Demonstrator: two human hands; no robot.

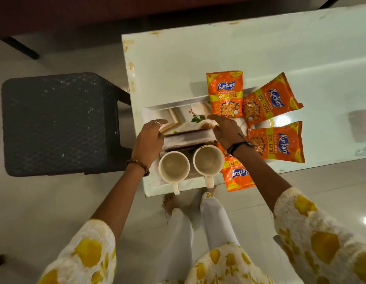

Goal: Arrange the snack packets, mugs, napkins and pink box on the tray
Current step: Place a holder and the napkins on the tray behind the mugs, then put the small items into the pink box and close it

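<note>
Yellow-and-white patterned sleeves [88, 253] frame the bottom of the view, with white trousers and bare feet on the pale tiled floor [55, 201] between them. Just beyond the feet, two cream ceramic mugs stand side by side at the near edge of the tray, both upright and empty, handles pointing toward the person: the left mug [174, 167] and the right mug [208, 160]. Behind them, a stack of white napkins with brown edges [188, 138] lies across the white floral-printed tray [178, 104], whose far rim is raised. Whether a pink box is among these things cannot be told.

Four orange Kurkure snack packets lie around the tray's right side: one [225, 94] resting over the far rim, one tilted [268, 102] beside it, one [277, 141] flat on the table to the right, and one [236, 173] at the near edge, partly under the right forearm.

The tray sits on a pale green glossy tabletop [260, 48] with rust-stained edges. A dark woven plastic stool [59, 124] stands to the left on the floor.

The left hand [150, 138], wearing a ring and a beaded bracelet, is loosely open, fingers extended over the tray's left edge beside the napkins, gripping nothing. The right hand [224, 129], with a dark wristband, is also open, palm down, fingers spread at the napkins' right end, holding nothing.
</note>
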